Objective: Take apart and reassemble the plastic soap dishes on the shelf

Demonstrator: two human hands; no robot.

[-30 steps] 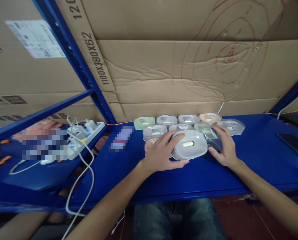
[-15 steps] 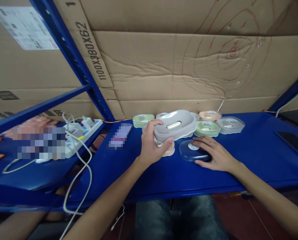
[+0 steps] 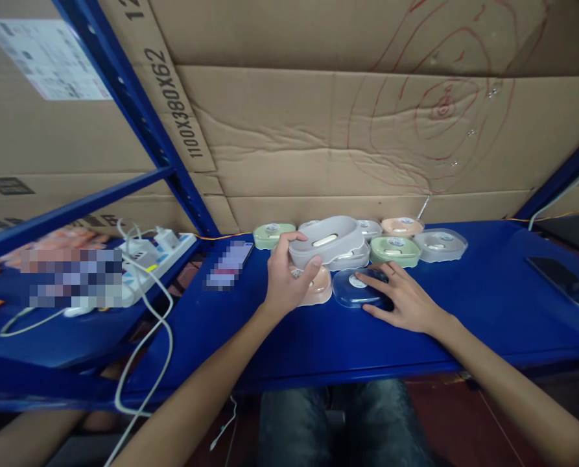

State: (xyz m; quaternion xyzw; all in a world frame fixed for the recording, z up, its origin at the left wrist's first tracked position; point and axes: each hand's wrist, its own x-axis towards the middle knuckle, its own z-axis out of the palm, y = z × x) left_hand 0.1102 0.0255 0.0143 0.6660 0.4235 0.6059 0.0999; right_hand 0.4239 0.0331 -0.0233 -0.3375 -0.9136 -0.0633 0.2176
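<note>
My left hand (image 3: 285,275) grips a grey oval lidded box (image 3: 325,241) by its left end and holds it over the row of similar boxes. My right hand (image 3: 402,299) lies flat, fingers spread, on a clear bluish box (image 3: 351,290) on the blue shelf (image 3: 488,305). A peach box (image 3: 318,288) sits just under my left thumb. Behind stand a green box (image 3: 395,250), a clear box (image 3: 439,244), a peach box (image 3: 402,226) and a light green box (image 3: 268,235).
A white power strip (image 3: 155,259) with plugs and white cables lies at the left. A dark phone (image 3: 559,279) rests at the right on the shelf. Cardboard (image 3: 342,143) lines the back, and a blue upright (image 3: 133,117) slants at left.
My left hand lifted the grey box from the shelf front and carried it back over the row. My right hand slid the clear bluish box forward and rests on it.
</note>
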